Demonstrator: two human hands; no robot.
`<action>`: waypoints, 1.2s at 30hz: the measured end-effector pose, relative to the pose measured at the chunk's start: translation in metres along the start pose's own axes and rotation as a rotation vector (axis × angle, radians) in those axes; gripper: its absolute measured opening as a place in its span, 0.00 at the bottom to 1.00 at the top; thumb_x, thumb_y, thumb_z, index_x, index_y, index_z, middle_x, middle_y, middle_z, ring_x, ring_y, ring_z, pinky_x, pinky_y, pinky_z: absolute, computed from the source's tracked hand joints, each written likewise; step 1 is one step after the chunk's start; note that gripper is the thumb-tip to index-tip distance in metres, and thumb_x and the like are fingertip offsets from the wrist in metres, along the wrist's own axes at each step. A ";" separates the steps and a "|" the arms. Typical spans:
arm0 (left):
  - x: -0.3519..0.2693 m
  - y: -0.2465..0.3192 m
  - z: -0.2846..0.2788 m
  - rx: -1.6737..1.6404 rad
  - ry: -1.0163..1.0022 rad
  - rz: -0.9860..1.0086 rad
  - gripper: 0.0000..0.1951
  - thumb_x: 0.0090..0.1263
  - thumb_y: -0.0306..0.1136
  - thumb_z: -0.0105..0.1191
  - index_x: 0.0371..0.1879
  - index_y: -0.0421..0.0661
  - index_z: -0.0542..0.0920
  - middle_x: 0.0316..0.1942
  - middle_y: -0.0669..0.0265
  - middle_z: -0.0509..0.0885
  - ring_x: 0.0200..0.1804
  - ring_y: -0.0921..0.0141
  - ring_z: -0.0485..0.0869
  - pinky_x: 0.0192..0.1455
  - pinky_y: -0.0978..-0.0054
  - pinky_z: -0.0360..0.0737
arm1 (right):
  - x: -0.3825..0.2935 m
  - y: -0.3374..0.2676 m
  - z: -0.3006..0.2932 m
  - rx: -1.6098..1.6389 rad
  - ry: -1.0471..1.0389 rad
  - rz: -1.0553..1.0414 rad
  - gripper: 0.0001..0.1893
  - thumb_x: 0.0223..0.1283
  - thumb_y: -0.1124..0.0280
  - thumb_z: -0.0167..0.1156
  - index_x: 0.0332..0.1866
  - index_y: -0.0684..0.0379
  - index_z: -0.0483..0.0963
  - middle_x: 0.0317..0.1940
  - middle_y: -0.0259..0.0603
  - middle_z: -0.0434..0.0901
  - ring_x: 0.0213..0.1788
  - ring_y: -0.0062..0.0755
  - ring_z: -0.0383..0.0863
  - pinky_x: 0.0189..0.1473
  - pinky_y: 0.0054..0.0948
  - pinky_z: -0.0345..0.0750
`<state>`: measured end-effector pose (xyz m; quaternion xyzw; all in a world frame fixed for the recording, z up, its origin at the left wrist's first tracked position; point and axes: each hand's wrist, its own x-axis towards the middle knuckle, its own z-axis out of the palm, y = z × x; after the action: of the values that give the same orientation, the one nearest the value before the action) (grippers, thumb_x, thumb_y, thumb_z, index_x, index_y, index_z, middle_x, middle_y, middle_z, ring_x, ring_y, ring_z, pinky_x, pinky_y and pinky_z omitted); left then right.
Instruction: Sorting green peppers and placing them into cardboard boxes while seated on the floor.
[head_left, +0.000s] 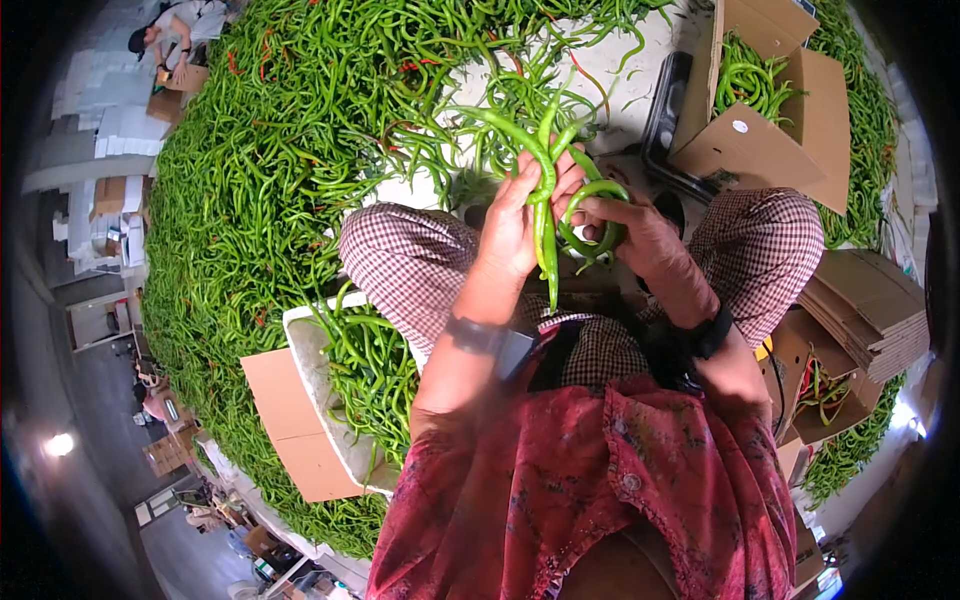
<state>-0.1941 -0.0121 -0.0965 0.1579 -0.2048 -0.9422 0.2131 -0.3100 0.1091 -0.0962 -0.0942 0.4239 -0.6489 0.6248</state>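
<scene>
Several long green chili peppers (547, 217) lie across the palm and fingers of my left hand (513, 214), some tips pointing down toward my lap. My right hand (637, 225) is beside it, with its thumb and fingers on a curled green chili pepper (574, 212). The fingers of both hands almost meet, and part of the right fingers is hidden by the peppers. Just beyond my hands, a loose bunch of chili peppers (499, 150) lies on a pale sheet (622, 49).
A huge chili heap (255, 165) spreads to the left. A white foam box (319, 390) of peppers stands by my left thigh. At right are an open cardboard box (823, 112), flattened cartons (870, 300) and a carton with reddish peppers (855, 397). Another person (187, 26) bends at far left.
</scene>
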 end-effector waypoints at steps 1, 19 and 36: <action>-0.001 -0.002 -0.003 0.079 0.017 0.001 0.17 0.72 0.36 0.49 0.56 0.43 0.68 0.41 0.63 0.76 0.40 0.72 0.78 0.37 0.73 0.81 | 0.003 0.006 0.005 0.000 -0.001 0.002 0.13 0.56 0.69 0.63 0.46 0.58 0.77 0.33 0.29 0.77 0.36 0.20 0.76 0.38 0.19 0.71; -0.020 -0.011 -0.006 0.378 -0.140 -0.013 0.30 0.69 0.30 0.54 0.69 0.39 0.60 0.64 0.61 0.70 0.54 0.71 0.75 0.58 0.71 0.74 | 0.023 0.016 -0.018 0.112 -0.137 -0.004 0.23 0.56 0.67 0.63 0.57 0.59 0.69 0.46 0.34 0.78 0.45 0.23 0.78 0.48 0.25 0.77; -0.021 0.061 -0.003 0.055 0.177 0.366 0.19 0.69 0.37 0.57 0.54 0.42 0.70 0.33 0.66 0.70 0.31 0.75 0.68 0.34 0.81 0.72 | 0.018 -0.018 0.003 0.126 -0.268 -0.028 0.21 0.61 0.66 0.59 0.56 0.67 0.69 0.46 0.47 0.80 0.50 0.37 0.80 0.54 0.32 0.77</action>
<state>-0.1543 -0.0538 -0.0674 0.2062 -0.2362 -0.8642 0.3935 -0.3249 0.0886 -0.0893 -0.1465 0.2935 -0.6644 0.6716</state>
